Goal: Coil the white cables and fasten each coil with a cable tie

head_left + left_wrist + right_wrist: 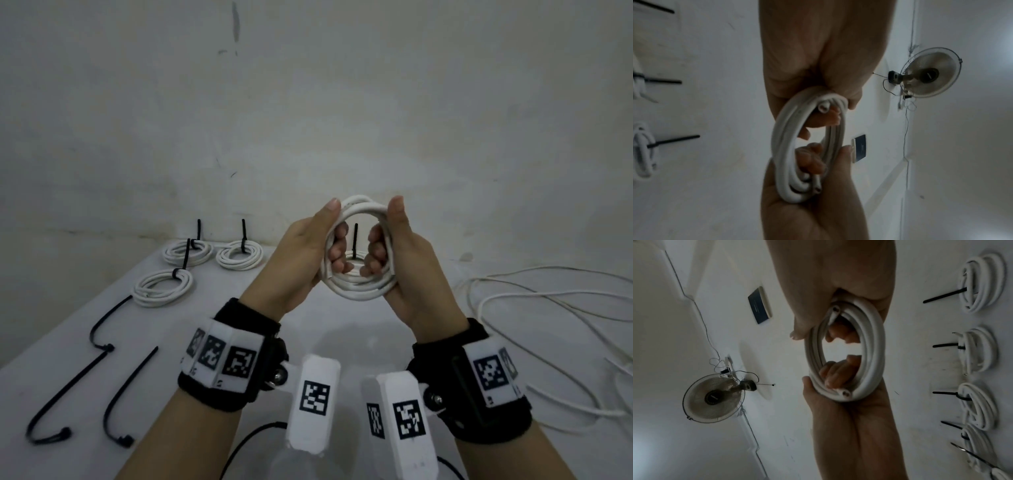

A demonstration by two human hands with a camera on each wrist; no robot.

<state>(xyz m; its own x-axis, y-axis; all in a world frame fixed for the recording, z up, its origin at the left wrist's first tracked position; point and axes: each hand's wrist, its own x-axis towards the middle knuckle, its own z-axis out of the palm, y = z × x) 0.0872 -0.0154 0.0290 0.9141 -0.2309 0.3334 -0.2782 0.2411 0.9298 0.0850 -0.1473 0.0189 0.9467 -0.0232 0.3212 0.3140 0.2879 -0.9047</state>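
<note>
Several coils are already finished: three tied coils [187, 253] [239, 255] [162, 287] lie on the white table [85, 342] ahead of and to the left of the left hand, each cinched with a black cable tie whose tail stands up. A fourth tie tail [355, 240] shows through the ring of the coil in hand, beyond the hands, so another tied coil probably lies there; the right wrist view shows a row of at least four tied coils [980, 283]. Three loose black cable ties [102, 329] [65, 401] [133, 397] wait on the table beside the left wrist. To the right of the right hand, loose white cable [548, 308] sprawls uncoiled, so more work remains after this one.

The coil in hand [359, 287] is wound but carries no tie. It is held upright in the air between both hands, above the table. The left hand [301, 260] grips the coil's left side, fingers curled through the ring from behind and thumb stretched up along the outer turns. The right hand [407, 263] mirrors this on the right side, fingers hooked through the ring and thumb raised against the top. Both cut ends of the cable [835, 309] [844, 393] are tucked against the turns near the fingers. Judging by this, the next step is to free one hand, take a loose tie and fasten this coil without letting the turns spring apart.
</note>
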